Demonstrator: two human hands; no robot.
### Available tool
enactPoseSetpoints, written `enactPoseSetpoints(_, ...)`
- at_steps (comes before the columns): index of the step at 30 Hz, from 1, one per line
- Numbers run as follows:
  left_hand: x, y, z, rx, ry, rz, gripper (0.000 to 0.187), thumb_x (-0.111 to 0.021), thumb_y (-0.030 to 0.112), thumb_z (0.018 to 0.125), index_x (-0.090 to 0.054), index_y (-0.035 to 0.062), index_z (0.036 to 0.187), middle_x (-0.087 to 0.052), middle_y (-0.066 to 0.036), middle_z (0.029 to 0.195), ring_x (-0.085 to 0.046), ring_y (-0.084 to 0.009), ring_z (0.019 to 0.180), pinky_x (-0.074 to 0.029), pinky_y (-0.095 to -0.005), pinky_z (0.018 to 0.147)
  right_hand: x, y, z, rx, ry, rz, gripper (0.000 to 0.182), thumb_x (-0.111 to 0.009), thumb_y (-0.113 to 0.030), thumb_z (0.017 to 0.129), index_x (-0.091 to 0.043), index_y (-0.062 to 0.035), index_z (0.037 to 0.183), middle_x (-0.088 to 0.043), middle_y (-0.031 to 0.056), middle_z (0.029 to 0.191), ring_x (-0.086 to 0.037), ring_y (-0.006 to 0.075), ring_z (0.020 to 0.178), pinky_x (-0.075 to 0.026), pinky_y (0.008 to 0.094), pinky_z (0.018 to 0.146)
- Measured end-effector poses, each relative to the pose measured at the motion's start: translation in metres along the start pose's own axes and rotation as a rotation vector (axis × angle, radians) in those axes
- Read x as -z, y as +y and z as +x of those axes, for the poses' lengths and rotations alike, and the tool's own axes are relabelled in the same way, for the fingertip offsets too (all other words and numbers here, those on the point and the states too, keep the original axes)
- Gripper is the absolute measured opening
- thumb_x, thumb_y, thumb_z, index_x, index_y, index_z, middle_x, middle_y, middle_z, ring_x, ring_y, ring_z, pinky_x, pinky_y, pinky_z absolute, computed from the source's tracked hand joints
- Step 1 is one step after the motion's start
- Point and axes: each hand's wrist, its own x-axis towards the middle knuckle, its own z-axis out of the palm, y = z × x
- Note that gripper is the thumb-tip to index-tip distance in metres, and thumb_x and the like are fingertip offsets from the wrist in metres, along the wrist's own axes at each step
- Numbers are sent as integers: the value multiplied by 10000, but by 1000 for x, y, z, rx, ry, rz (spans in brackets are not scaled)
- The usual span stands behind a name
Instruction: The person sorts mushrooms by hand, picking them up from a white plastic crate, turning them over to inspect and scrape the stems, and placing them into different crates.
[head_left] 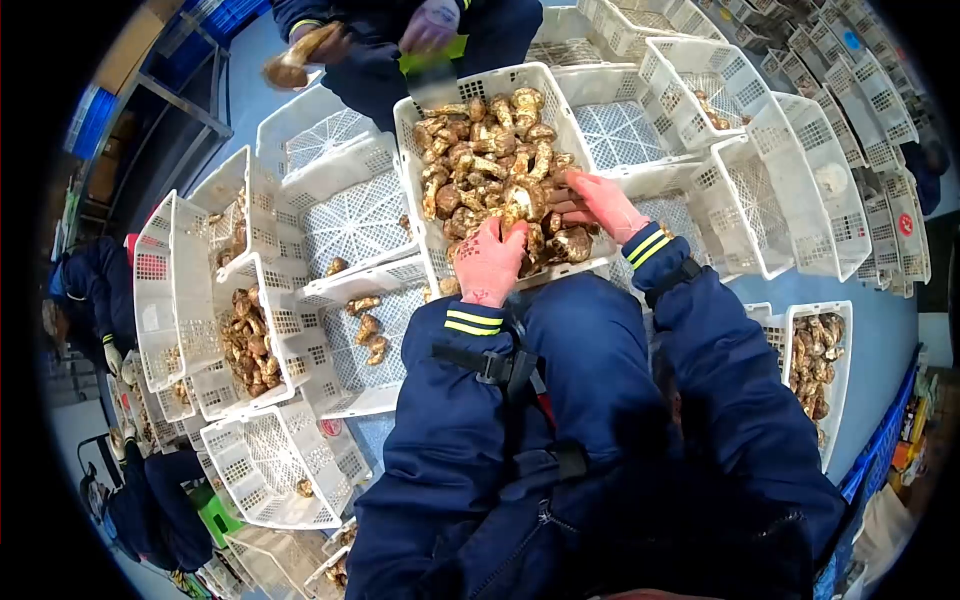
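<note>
A white perforated crate [408,150] in front of my knees holds a heap of brown and cream mushrooms [490,140]. My left hand [490,262], in a pink glove, rests at the heap's near left side, its thumb and forefinger apart. Across from it, my right hand [606,205], also gloved in pink, reaches in over the right side with fingers stretched out against the mushrooms. Between both hands lies a larger pale mushroom [523,203]; neither hand is plainly closed on it. Some left fingertips are hidden.
Opposite me, a person's gloved hand [432,26] and a blurred mushroom [290,68] in their other hand show. White crates surround us: one on the left [362,325] holds a few mushrooms, another [250,350] many. A mushroom-filled crate [835,400] stands right. Other people sit far left.
</note>
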Motion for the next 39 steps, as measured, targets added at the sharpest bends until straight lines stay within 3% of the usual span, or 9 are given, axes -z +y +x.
enactPoseSetpoints(8, 4, 13, -4, 3, -12, -143, 311, -596, 309, 789, -563, 0, 813, -601, -74, 665, -569, -128, 595, -434, -296, 525, 36, 43, -1, -27, 233, 8, 367, -429, -253, 922, -460, -6, 1191, -604, 144, 989, -622, 214, 812, -516, 291, 663)
enactPoseSetpoints(12, -3, -2, -2, 98, -233, -1116, 275, -574, 257, 829, -529, 19, 959, -603, -64, 763, -554, -144, 588, -432, -268, 473, 49, 57, 8, -8, 216, -70, 395, -436, -252, 912, -451, -14, 1226, -615, 146, 988, -629, 210, 812, -512, 278, 651)
enactPoseSetpoints(20, 122, -65, -31, 170, 53, -1227, 256, -534, 287, 856, -527, 39, 914, -571, -41, 725, -521, -133, 569, -415, -244, 488, 49, 60, 7, 50, 204, -44, 346, -435, -224, 918, -489, -15, 1188, -616, 146, 945, -606, 167, 696, -494, 245, 584)
enactPoseSetpoints(22, 153, -130, -23, 88, -169, -1542, 253, -521, 287, 870, -525, 35, 884, -545, -29, 699, -488, -122, 549, -386, -230, 466, 55, 67, 12, 53, 158, 8, 320, -434, -215, 917, -500, -15, 1159, -612, 136, 910, -589, 156, 675, -485, 245, 574)
enactPoseSetpoints(32, 253, -271, 0, 452, 378, -1518, 257, -463, 305, 899, -515, 68, 815, -526, -26, 682, -497, -142, 555, -380, -230, 433, 57, 59, 17, -128, 162, -225, 340, -432, -266, 923, -480, -38, 1170, -614, 105, 958, -598, 173, 738, -499, 281, 629)
enactPoseSetpoints(34, 283, -311, 30, 206, 149, -1469, 232, -511, 295, 882, -546, 71, 832, -568, -48, 719, -545, -160, 605, -456, -243, 505, 53, 54, 16, -181, 174, -288, 368, -390, -230, 928, -433, -1, 1213, -610, 128, 974, -613, 203, 767, -510, 296, 656)
enactPoseSetpoints(36, 311, -306, 60, 292, 470, -1447, 138, -566, 206, 858, -552, 71, 883, -564, -52, 740, -552, -168, 648, -507, -271, 594, 57, 55, 17, -208, 135, -291, 361, -384, -214, 926, -433, 1, 1212, -610, 128, 976, -611, 195, 774, -510, 295, 664)
enactPoseSetpoints(37, 332, -346, 82, 71, 181, -1515, 145, -570, 207, 856, -553, 68, 893, -563, -55, 760, -562, -171, 681, -508, -270, 590, 55, 53, 15, -210, 120, -288, 358, -386, -217, 927, -438, -2, 1209, -612, 125, 974, -610, 189, 773, -510, 293, 668)
enactPoseSetpoints(39, 343, -302, 104, 244, 696, -1227, 453, -463, 390, 897, -472, 10, 1144, -538, -174, 1108, -558, -271, 977, -489, -323, 785, 53, 49, 14, -221, 115, -285, 356, -388, -220, 928, -442, -5, 1206, -614, 122, 972, -610, 183, 772, -509, 292, 672)
